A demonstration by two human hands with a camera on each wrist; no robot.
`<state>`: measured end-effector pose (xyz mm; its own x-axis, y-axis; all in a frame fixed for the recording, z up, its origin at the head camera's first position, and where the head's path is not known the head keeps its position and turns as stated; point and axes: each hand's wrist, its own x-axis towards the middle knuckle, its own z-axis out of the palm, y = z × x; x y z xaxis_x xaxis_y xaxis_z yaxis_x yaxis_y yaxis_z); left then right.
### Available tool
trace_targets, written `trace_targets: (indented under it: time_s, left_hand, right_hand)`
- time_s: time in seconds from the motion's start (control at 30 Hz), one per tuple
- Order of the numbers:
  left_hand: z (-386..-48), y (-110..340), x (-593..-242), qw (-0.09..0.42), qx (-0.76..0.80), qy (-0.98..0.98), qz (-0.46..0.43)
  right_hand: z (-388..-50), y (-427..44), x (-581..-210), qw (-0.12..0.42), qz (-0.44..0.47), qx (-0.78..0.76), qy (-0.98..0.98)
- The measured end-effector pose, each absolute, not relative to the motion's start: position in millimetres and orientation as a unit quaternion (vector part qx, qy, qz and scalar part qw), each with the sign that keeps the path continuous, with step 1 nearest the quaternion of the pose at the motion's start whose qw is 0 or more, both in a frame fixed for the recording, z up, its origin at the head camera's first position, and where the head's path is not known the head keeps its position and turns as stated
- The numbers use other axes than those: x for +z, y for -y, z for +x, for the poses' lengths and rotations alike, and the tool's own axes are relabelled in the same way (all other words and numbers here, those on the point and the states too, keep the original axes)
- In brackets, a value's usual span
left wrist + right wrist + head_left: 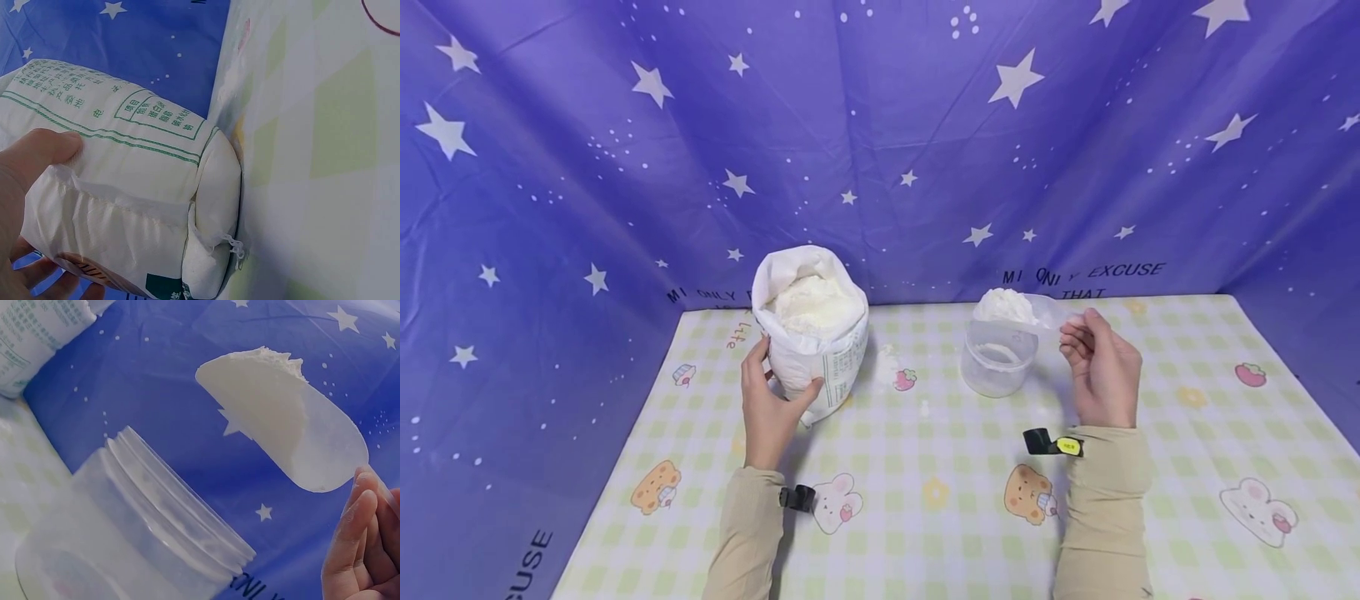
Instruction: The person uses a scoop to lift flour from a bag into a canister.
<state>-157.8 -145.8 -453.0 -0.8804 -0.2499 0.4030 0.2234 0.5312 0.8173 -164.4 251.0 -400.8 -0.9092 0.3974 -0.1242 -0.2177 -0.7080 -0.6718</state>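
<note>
My left hand grips the side of a white bag of flour-like powder, thumb on the printed front. The bag stands upright with its top rolled open, and pale powder shows inside. In the left wrist view, the thumb presses green print on the bag. My right hand pinches the handle of a translucent plastic scoop heaped with white powder. The scoop hangs above a clear plastic jar, apart from its rim in the right wrist view. A little powder seems to lie in the jar.
A checked tablecloth with cartoon prints covers the table. Some spilled white powder lies between bag and jar. A blue star-patterned curtain stands behind and at both sides. Each wrist wears a small black camera.
</note>
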Motion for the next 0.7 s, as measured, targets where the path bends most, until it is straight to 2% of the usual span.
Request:
trace_targets:
  time_s: [0.7]
  left_hand:
    - [-157.6, 146.0, -453.8, 0.247, -0.478, 0.843, 0.006]
  right_hand:
    - [-161.7, -264.7, -403.5, 0.242, -0.182, 0.859, 0.413]
